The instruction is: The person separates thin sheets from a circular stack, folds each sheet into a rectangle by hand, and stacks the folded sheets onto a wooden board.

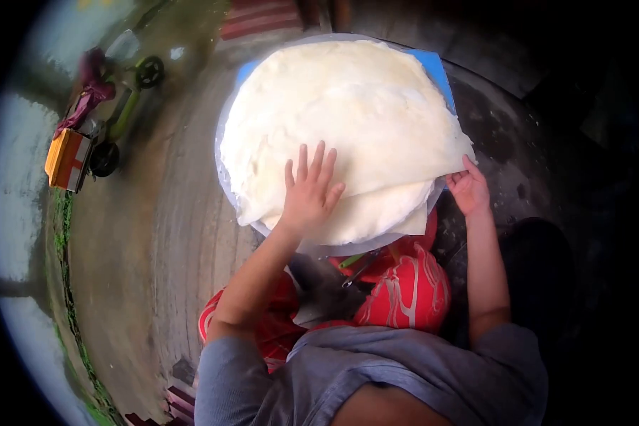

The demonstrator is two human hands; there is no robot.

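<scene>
A large, pale, soft sheet that looks like dough (348,117) lies spread over a wide round base. Its near edge is folded or lapped over another pale layer (376,213) underneath. My left hand (311,193) rests on the near left part of the sheet, fingers spread and palm down. At the right edge, my right hand (468,190) has its fingertips closed on the rim of the sheet. The pale round rim of the base (224,170) shows around the stack, and a blue board (433,69) sticks out from beneath it.
Below the stack are my knees in red patterned cloth (408,291), with a green-handled tool (351,260) by them. A scooter (124,106) with an orange box (65,157) stands on the wet ground at left. Dark red slats (259,18) lie beyond the stack.
</scene>
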